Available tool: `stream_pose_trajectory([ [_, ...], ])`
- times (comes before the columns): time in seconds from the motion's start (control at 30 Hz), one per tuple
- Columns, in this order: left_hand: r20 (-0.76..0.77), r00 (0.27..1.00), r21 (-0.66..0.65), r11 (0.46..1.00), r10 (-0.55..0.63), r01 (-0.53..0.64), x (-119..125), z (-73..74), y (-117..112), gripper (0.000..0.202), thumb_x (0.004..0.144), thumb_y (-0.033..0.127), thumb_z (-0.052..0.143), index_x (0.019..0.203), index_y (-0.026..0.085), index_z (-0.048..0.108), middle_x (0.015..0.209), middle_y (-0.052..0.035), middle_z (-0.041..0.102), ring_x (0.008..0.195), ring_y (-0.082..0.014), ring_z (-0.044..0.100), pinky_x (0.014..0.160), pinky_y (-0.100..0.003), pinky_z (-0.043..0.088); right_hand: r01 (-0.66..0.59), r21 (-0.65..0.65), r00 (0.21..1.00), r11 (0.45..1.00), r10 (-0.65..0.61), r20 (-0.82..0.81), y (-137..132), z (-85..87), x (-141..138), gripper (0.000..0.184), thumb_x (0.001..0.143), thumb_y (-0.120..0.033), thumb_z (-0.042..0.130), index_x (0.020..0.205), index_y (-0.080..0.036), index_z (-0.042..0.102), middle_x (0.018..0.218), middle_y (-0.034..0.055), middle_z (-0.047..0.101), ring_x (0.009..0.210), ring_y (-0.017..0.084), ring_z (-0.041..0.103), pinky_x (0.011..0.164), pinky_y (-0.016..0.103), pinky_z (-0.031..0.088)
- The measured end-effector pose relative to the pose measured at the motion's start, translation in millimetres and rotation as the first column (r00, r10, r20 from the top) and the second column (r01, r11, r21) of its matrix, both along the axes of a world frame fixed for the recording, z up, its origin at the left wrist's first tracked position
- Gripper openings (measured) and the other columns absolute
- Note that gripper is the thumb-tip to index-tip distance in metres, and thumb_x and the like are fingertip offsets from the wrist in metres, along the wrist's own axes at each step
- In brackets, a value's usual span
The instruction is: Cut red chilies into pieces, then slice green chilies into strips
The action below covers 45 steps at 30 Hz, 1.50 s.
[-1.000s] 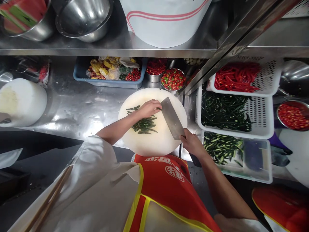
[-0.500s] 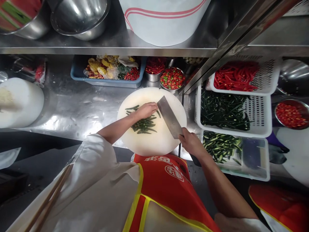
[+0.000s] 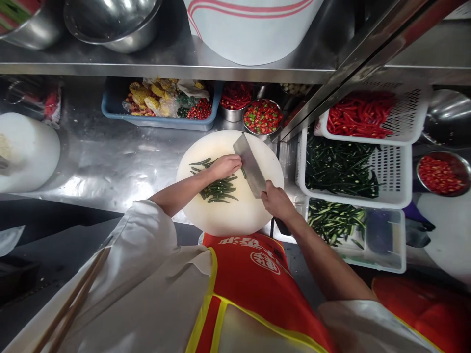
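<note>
My right hand (image 3: 276, 198) grips the handle of a broad cleaver (image 3: 250, 165), its blade slanting over the round white cutting board (image 3: 235, 220). My left hand (image 3: 227, 165) is closed, fingertips pressed together on a green chili pepper (image 3: 243, 172) and right beside the blade's far end. Most of that pepper is hidden by the fingers and the blade. Under and around my left wrist lies a loose pile of long green chili peppers (image 3: 221, 191) on the board.
Right of the board stand a white basket of dark green peppers (image 3: 338, 171), a basket of red peppers (image 3: 362, 115) and a tub of cut green peppers (image 3: 333, 220). Behind it are a bowl of chopped chilies (image 3: 262, 117), a blue bin (image 3: 158, 121) and a steel shelf (image 3: 165, 71).
The cleaver and my right hand have moved left and slightly away from me, bringing the blade close against my left fingertips. My left hand has barely moved.
</note>
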<state>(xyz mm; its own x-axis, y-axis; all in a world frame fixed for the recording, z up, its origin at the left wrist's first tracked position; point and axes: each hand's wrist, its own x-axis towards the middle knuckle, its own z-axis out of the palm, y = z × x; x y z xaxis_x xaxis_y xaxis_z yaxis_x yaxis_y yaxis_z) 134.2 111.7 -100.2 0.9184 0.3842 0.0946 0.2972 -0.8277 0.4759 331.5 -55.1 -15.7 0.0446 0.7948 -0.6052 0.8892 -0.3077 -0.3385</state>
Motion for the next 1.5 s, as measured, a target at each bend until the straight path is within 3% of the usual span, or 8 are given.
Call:
stream_pose_trajectory([
  [0.2, -0.055, 0.994, -0.104, 0.989, 0.098, -0.103, -17.7, 24.2, 6.1, 0.024, 0.093, 0.025, 0.047, 0.089, 0.017, 0.069, 0.092, -0.0063, 0.065, 0.087, -0.0167, 0.061, 0.08, -0.027, 0.047, 0.065, 0.091, 0.997, 0.994, -0.06, -0.052, -11.5, -1.8, 5.0, 0.024, 0.096, -0.031, 0.037, 0.112, -0.017, 0.048, 0.079, 0.0093, 0.069, 0.07, 0.023, 0.063, 0.062, 0.029, 0.033],
  [0.33, -0.294, 0.953, -0.194, 0.972, 0.07, -0.132, -43.1, 32.7, 13.2, 0.013, 0.081, 0.027, 0.061, 0.081, 0.02, 0.072, 0.082, -0.0015, 0.067, 0.075, -0.0162, 0.061, 0.069, -0.026, 0.045, -0.079, 0.083, 0.997, 0.993, 0.078, 0.022, -35.2, 5.7, 13.9, 0.021, 0.096, -0.032, 0.036, 0.105, -0.019, 0.05, 0.082, 0.0098, 0.07, 0.076, 0.025, 0.063, 0.061, 0.03, 0.027],
  [0.43, -0.406, 0.914, -0.167, 0.982, 0.012, -0.088, -46.0, 32.7, 12.1, 0.009, 0.076, 0.022, 0.063, 0.077, 0.023, 0.071, 0.078, 0.0003, 0.067, 0.071, -0.0167, 0.06, 0.065, -0.026, 0.043, -0.154, 0.018, 0.987, 0.988, 0.153, 0.05, -40.4, 5.2, 15.1, 0.021, 0.096, -0.03, 0.035, 0.104, -0.019, 0.051, 0.084, 0.0107, 0.07, 0.077, 0.025, 0.064, 0.06, 0.031, 0.024],
  [0.67, -0.225, 0.972, 0.106, 0.993, 0.066, -0.043, -4.1, 21.1, -5.1, 0.024, 0.091, 0.015, 0.044, 0.088, 0.018, 0.067, 0.095, -0.0063, 0.064, 0.088, -0.0184, 0.061, 0.076, -0.028, 0.047, -0.083, 0.048, 0.993, 0.995, 0.078, 0.092, -37.8, 2.9, 21.3, 0.021, 0.096, -0.028, 0.034, 0.105, -0.018, 0.05, 0.083, 0.0099, 0.07, 0.077, 0.024, 0.064, 0.061, 0.031, 0.024],
  [0.9, -0.136, 0.99, 0.115, 0.991, -0.045, 0.061, 8.5, 17.2, -6.9, 0.026, 0.097, 0.018, 0.039, 0.089, 0.017, 0.064, 0.095, -0.0067, 0.063, 0.091, -0.0176, 0.06, 0.082, -0.028, 0.047, 0.0, -0.034, 0.997, 0.999, -0.002, -0.078, -38.1, 19.6, 32.0, 0.014, 0.093, -0.027, 0.039, 0.099, -0.019, 0.049, 0.062, 0.0022, 0.062, 0.059, 0.019, 0.06, 0.057, 0.028, 0.028],
  [1.1, -0.165, 0.986, 0.122, 0.991, -0.037, 0.058, 8.6, 23.3, -8.6, 0.025, 0.096, 0.016, 0.041, 0.089, 0.018, 0.064, 0.096, -0.0066, 0.064, 0.091, -0.0178, 0.059, 0.082, -0.028, 0.047, -0.016, -0.124, 0.995, 0.992, 0.003, -0.101, -31.2, 28.9, 45.1, 0.015, 0.093, -0.03, 0.04, 0.097, -0.019, 0.049, 0.056, -0.0012, 0.058, 0.054, 0.018, 0.06, 0.057, 0.027, 0.031],
  [1.27, -0.181, 0.983, 0.132, 0.99, -0.031, 0.055, 10.3, 22.2, -10.5, 0.025, 0.096, 0.016, 0.041, 0.091, 0.017, 0.065, 0.097, -0.007, 0.065, 0.092, -0.0179, 0.06, 0.082, -0.028, 0.047, -0.077, -0.084, 0.995, 0.993, 0.072, -0.062, -20.8, 15.9, 34.5, 0.017, 0.094, -0.03, 0.041, 0.101, -0.017, 0.049, 0.064, 0.0047, 0.064, 0.065, 0.021, 0.062, 0.059, 0.028, 0.031],
  [1.5, -0.16, 0.987, 0.034, 0.999, -0.035, 0.04, 3.6, 29.6, -6.3, 0.026, 0.097, 0.018, 0.04, 0.093, 0.017, 0.066, 0.096, -0.0067, 0.065, 0.089, -0.0171, 0.061, 0.079, -0.027, 0.046, 0.054, 0.048, 0.994, 0.997, -0.05, -0.094, -7.0, -4.8, 12.8, 0.017, 0.095, -0.029, 0.038, 0.103, -0.018, 0.049, 0.076, 0.0075, 0.067, 0.066, 0.02, 0.061, 0.059, 0.028, 0.031],
])
